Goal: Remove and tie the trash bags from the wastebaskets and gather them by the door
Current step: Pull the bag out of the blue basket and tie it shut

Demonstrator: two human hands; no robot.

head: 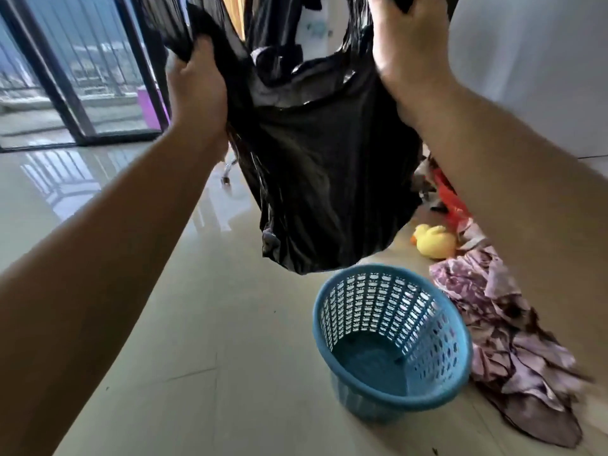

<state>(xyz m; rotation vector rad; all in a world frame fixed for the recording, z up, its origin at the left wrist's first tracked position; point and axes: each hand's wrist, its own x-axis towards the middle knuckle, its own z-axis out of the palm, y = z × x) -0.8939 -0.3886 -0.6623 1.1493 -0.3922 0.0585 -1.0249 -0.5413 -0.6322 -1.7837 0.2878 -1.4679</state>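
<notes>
Glossy pale floor [164, 324] fills the lower frame, with a glass door [82, 77] at upper left and a white wall at upper right.

Left hand [197, 90]: grip closed on one handle strip of the black bag [329, 179], upper centre-left. Right hand [408, 60]: grip closed on the opposite handle, upper centre-right; its fingertips run out of frame at the top edge. Holding the two handles apart keeps the bag mouth open and the load hanging evenly between the hands, which also presents both strips ready for knotting.

The bag hangs in mid-frame, fully clear of the basket [391, 343]. Its lowest point sits just above the far rim in the picture, not touching it. The bag body bulges, so it likely carries some contents; these cannot be identified.

The blue basket stands upright on the floor at lower centre-right, unlined, with its bottom visible.

To the right of the basket lie crumpled purple cloth [513, 340] and, further up, a yellow duck [434, 241].

Judged status: removal complete for this basket; tying and carrying to the door are not yet done.
</notes>
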